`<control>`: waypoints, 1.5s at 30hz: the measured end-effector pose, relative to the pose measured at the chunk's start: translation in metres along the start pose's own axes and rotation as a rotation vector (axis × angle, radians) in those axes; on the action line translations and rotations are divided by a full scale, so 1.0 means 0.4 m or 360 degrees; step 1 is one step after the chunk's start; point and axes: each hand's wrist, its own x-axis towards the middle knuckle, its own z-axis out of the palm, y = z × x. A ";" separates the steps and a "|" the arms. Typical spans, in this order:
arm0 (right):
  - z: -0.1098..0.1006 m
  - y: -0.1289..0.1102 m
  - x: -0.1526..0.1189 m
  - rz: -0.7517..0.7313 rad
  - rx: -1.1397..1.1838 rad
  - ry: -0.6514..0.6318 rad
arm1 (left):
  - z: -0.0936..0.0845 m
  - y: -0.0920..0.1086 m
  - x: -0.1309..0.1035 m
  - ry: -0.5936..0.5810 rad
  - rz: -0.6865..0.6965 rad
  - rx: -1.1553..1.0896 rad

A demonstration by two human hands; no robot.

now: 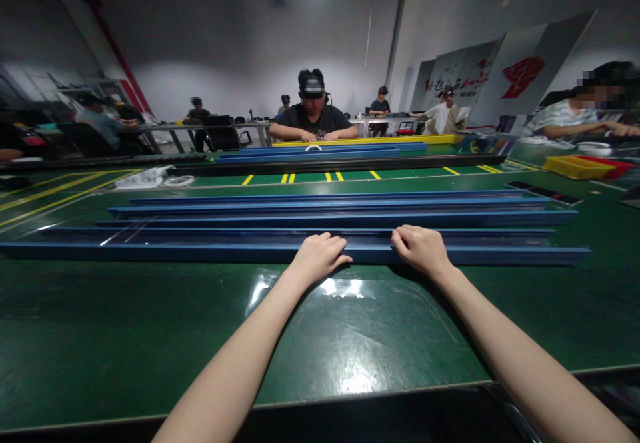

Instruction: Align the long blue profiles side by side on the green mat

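Note:
Long blue channel-shaped rails lie side by side across the green table. My left hand (323, 254) rests over the nearest blue rail (175, 252), its fingers curled across the channel and the thumb along the near edge. To the right, on the same rail, my right hand (421, 246) is closed, with its fingertips at the channel. Whatever the right fingertips pinch is too small to make out. Behind the nearest rail lie more blue rails (325, 219). Clear film crosses the channel at the left.
A dark phone (544, 192) lies at the right behind the rails, near a yellow tray (570, 166) and a red tray. A long black rail (350, 164) crosses farther back. Across the table a person (314, 116) leans over other rails. The green table's (100, 350) front edge is close.

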 end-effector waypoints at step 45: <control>-0.005 0.001 0.001 -0.0002 0.0024 -0.0071 | -0.025 0.007 0.008 -0.0107 -0.0083 0.0021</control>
